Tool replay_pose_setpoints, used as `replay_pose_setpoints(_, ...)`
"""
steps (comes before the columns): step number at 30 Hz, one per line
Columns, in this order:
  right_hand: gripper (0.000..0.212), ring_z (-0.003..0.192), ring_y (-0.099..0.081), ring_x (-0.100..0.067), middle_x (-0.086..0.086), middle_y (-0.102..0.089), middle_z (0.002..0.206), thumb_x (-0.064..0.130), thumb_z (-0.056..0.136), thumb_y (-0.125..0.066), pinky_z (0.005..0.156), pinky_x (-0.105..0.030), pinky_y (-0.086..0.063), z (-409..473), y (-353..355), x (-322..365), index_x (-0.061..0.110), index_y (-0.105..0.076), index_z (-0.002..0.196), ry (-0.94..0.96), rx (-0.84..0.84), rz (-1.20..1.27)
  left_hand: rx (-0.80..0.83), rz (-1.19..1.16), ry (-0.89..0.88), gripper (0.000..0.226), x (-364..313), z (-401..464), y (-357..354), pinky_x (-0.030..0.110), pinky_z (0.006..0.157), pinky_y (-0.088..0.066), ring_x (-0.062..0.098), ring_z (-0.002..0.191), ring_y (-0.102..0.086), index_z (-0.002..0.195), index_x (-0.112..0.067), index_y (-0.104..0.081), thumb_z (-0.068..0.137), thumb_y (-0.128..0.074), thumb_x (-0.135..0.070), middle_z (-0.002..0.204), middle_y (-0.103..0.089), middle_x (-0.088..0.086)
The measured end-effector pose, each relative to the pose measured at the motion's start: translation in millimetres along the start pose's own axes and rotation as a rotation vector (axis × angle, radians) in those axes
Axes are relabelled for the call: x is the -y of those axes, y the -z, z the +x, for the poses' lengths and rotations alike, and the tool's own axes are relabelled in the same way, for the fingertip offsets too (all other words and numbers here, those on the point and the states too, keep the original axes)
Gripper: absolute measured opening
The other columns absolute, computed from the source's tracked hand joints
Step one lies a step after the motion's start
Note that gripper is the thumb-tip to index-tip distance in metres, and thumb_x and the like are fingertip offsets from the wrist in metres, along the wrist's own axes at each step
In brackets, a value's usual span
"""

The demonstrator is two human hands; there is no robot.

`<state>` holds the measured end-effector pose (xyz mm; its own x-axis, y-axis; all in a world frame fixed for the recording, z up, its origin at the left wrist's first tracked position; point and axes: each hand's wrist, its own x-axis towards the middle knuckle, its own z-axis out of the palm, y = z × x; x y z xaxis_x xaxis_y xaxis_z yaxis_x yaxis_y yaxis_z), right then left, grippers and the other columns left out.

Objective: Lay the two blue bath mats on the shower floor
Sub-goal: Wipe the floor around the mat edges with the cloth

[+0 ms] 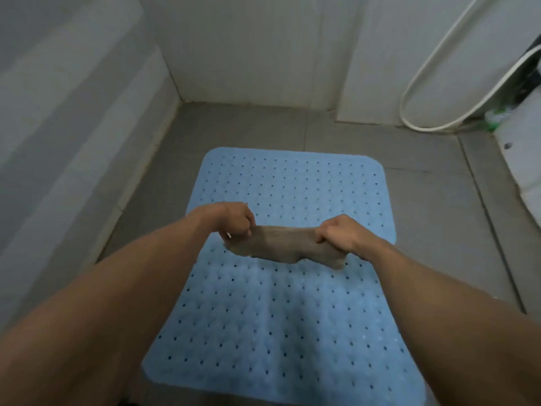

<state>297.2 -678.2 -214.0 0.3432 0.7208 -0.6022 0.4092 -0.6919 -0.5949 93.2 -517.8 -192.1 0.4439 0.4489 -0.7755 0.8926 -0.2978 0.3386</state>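
Observation:
Two light blue bath mats with small holes lie flat on the grey shower floor (433, 206). The far mat (292, 183) reaches toward the back wall. The near mat (263, 332) lies toward me, and their edges meet or overlap under my hands. My left hand (231, 219) and my right hand (339, 232) are held above the mats. Each grips one end of a brownish-grey cloth (281, 244) that is bunched and stretched between them.
White tiled walls close in on the left and at the back. A white shower hose (421, 83) loops down the right wall to the floor. A white fixture (524, 159) with a green item beside it stands at the right edge.

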Motion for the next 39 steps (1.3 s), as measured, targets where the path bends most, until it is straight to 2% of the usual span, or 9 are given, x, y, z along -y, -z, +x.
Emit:
replay_pose_setpoints(11, 0.02, 0.063, -0.058, -0.02, -0.008, -0.066, 0.07, 0.02, 0.083, -0.066, 0.057, -0.03, -0.048, 49.7, -181.9, 70.7, 0.001, -0.073, 0.082, 0.292, 0.183, 0.182, -0.144, -0.038, 0.198, 0.01, 200.8, -45.1, 0.6, 0.05, 0.086, -0.056, 0.033, 0.095, -0.062, 0.094, -0.014, -0.061, 0.096, -0.052, -0.008, 0.104, -0.062, 0.017)
replay_pose_setpoints(16, 0.015, 0.063, -0.061, -0.02, -0.009, -0.069, 0.072, 0.015, 0.086, -0.064, 0.059, -0.03, -0.051, 34.2, -264.7, 102.5, 0.005, -0.075, 0.085, 0.303, 0.375, 0.187, 0.049, 0.024, 0.421, 0.024, 273.0, -78.4, -21.6, 0.054, 0.083, -0.056, 0.039, 0.103, -0.062, 0.117, -0.002, -0.06, 0.096, -0.05, -0.005, 0.117, -0.059, 0.02)
replay_pose_setpoints(22, 0.016, 0.07, -0.068, -0.022, -0.017, -0.076, 0.085, 0.013, 0.086, -0.065, 0.065, -0.03, -0.057, 35.5, -346.3, 119.4, 0.001, -0.075, 0.089, 0.26, 0.524, 0.043, 0.359, 0.088, 0.522, 0.038, 333.4, -93.8, -47.0, 0.027, 0.055, -0.056, 0.028, 0.093, -0.059, 0.136, -0.006, -0.051, 0.099, -0.045, -0.005, 0.136, -0.052, 0.02)
replay_pose_setpoints(26, 0.011, 0.074, -0.064, -0.023, -0.012, -0.068, 0.084, 0.014, 0.089, -0.062, 0.07, -0.034, -0.054, 64.0, -381.1, 127.6, 0.009, -0.07, 0.092, 0.36, 0.309, -0.105, -0.128, 0.218, 0.476, 0.036, 368.3, -63.9, -60.5, 0.019, 0.064, -0.056, 0.026, 0.096, -0.06, 0.129, -0.006, -0.058, 0.095, -0.054, -0.015, 0.128, -0.059, 0.013)
replay_pose_setpoints(28, 0.023, 0.094, -0.068, -0.029, -0.012, -0.07, 0.103, 0.014, 0.092, -0.057, 0.081, -0.037, -0.056, 85.1, -393.2, 128.5, 0.013, -0.067, 0.113, 0.399, 0.135, -0.177, -0.502, 0.287, 0.449, 0.041, 386.0, -37.7, -73.0, 0.037, 0.093, -0.051, 0.033, 0.114, -0.055, 0.133, -0.008, -0.051, 0.093, -0.052, -0.016, 0.134, -0.052, 0.016)
replay_pose_setpoints(30, 0.032, 0.103, -0.066, -0.033, -0.013, -0.068, 0.108, 0.012, 0.093, -0.053, 0.087, -0.04, -0.056, 100.3, -398.3, 123.3, 0.014, -0.062, 0.124, 0.429, 0.036, -0.222, -0.794, 0.266, 0.434, 0.048, 388.4, -9.7, -98.9, 0.046, 0.101, -0.04, 0.036, 0.122, -0.046, 0.139, -0.008, -0.04, 0.092, -0.048, -0.014, 0.137, -0.044, 0.019)
replay_pose_setpoints(33, 0.042, 0.13, -0.052, -0.03, -0.013, -0.058, 0.137, 0.018, 0.097, -0.051, 0.109, -0.039, -0.04, 113.5, -402.1, 100.5, 0.011, -0.052, 0.139, 0.53, -0.09, -0.364, -0.863, -0.009, 0.494, 0.062, 365.4, 29.2, -154.4, 0.049, 0.113, -0.023, 0.04, 0.137, -0.029, 0.148, 0.0, -0.023, 0.099, -0.036, -0.037, 0.151, -0.025, 0.026)
replay_pose_setpoints(35, 0.055, 0.151, -0.021, -0.03, -0.012, -0.029, 0.162, 0.035, 0.103, -0.04, 0.124, -0.044, -0.012, 117.3, -403.7, 83.8, 0.013, -0.033, 0.154, 0.532, -0.229, -0.554, -0.811, -0.157, 0.545, 0.078, 359.3, 55.7, -173.5, 0.051, 0.12, -0.004, 0.04, 0.147, -0.006, 0.152, 0.003, -0.005, 0.1, -0.024, -0.051, 0.16, -0.001, 0.026)
replay_pose_setpoints(39, 0.066, 0.154, 0.016, -0.025, -0.001, 0.014, 0.168, 0.057, 0.102, -0.012, 0.123, -0.051, 0.012, 132.5, -401.9, 44.8, 0.03, 0.005, 0.16, 0.412, -0.269, -0.705, -0.867, -0.211, 0.597, 0.088, 364.0, 91.9, -188.4, 0.053, 0.119, 0.009, 0.037, 0.148, 0.011, 0.152, 0.002, 0.005, 0.096, -0.017, -0.062, 0.16, 0.012, 0.023)
